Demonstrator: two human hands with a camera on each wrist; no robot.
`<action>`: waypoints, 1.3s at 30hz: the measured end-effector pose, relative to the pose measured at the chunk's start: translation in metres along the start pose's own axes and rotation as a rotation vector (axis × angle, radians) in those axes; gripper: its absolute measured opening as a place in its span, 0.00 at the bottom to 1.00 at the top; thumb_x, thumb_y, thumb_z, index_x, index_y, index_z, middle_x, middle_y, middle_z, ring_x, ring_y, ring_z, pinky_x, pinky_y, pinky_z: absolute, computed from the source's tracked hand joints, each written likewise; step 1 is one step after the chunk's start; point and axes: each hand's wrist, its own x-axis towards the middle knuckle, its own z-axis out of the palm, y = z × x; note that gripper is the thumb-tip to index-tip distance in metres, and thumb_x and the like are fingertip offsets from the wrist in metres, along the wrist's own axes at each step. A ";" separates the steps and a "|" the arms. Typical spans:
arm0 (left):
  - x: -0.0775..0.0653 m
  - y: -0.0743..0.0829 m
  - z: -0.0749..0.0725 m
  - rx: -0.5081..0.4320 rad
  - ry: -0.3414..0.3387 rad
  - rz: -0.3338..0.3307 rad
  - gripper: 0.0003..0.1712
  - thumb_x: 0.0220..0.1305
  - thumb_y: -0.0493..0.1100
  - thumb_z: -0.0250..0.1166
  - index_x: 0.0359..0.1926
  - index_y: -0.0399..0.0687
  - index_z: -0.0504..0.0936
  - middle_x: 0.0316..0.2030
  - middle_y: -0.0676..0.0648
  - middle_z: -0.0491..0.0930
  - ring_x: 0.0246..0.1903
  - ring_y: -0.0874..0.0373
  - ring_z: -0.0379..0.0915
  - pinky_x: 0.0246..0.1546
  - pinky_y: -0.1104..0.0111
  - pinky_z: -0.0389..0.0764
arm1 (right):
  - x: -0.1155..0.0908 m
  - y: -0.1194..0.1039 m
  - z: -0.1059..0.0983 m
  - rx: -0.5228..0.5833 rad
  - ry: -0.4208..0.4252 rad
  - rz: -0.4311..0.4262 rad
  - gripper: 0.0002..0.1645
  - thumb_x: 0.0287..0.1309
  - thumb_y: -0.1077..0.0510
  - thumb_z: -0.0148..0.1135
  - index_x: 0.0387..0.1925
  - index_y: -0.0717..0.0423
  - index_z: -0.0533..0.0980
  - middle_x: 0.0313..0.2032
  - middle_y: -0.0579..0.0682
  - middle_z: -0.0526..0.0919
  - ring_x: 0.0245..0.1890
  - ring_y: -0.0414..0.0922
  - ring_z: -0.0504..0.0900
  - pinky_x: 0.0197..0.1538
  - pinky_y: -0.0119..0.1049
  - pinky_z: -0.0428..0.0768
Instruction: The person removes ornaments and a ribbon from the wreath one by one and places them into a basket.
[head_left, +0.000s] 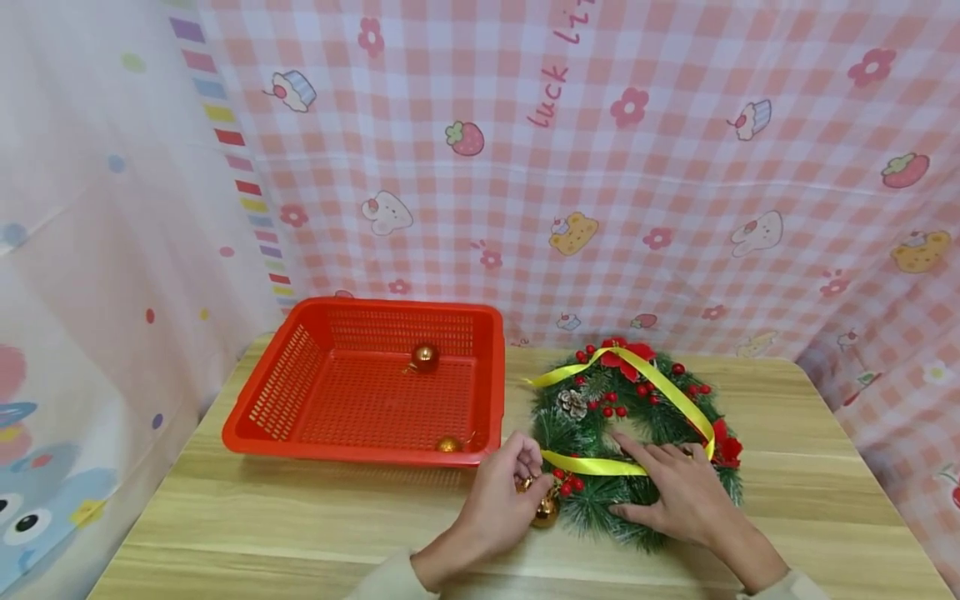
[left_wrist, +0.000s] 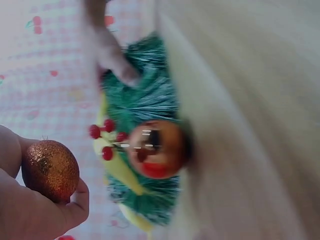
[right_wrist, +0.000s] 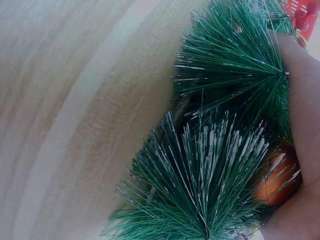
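Observation:
My left hand [head_left: 498, 504] is at the near left side of a green Christmas wreath [head_left: 592, 500]. In the left wrist view it pinches a glittery copper-gold bauble [left_wrist: 50, 170] between thumb and fingers. Beside it, a shiny gold bauble [head_left: 545, 510] sits at the wreath's edge, near a cluster of red berries [head_left: 567, 483]. My right hand [head_left: 678, 492] rests on the wreath's near right part, fingers extended and thumb spread. A yellow ribbon [head_left: 600, 466] runs over the wreath, partly under the right hand. An orange bauble [right_wrist: 277, 175] shows beside the hand in the right wrist view.
A red plastic basket [head_left: 367, 456] stands left of the wreath on the wooden table [head_left: 315, 533]. Inside lie a shiny bauble [head_left: 425, 357] and a glittery gold bauble [head_left: 448, 444]. Behind the table hangs a pink checked curtain [head_left: 525, 183].

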 end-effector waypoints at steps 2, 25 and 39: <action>0.003 0.007 -0.005 -0.025 -0.011 -0.025 0.12 0.58 0.31 0.69 0.36 0.43 0.72 0.32 0.52 0.74 0.31 0.65 0.70 0.37 0.72 0.76 | 0.000 0.000 0.000 0.002 -0.003 0.000 0.58 0.44 0.17 0.60 0.72 0.41 0.64 0.52 0.53 0.84 0.49 0.57 0.82 0.52 0.63 0.69; 0.050 0.004 -0.100 0.105 0.188 -0.087 0.13 0.61 0.32 0.67 0.39 0.48 0.72 0.31 0.49 0.75 0.30 0.56 0.72 0.31 0.70 0.74 | 0.000 -0.001 0.000 0.000 -0.009 0.006 0.59 0.43 0.16 0.58 0.73 0.39 0.63 0.53 0.53 0.84 0.50 0.57 0.81 0.53 0.64 0.69; 0.051 -0.032 -0.120 0.168 0.240 -0.125 0.12 0.61 0.32 0.67 0.39 0.44 0.72 0.31 0.46 0.76 0.30 0.55 0.70 0.31 0.70 0.72 | 0.000 -0.001 0.000 -0.010 0.002 0.004 0.59 0.43 0.17 0.59 0.72 0.40 0.64 0.51 0.53 0.84 0.49 0.57 0.82 0.52 0.63 0.69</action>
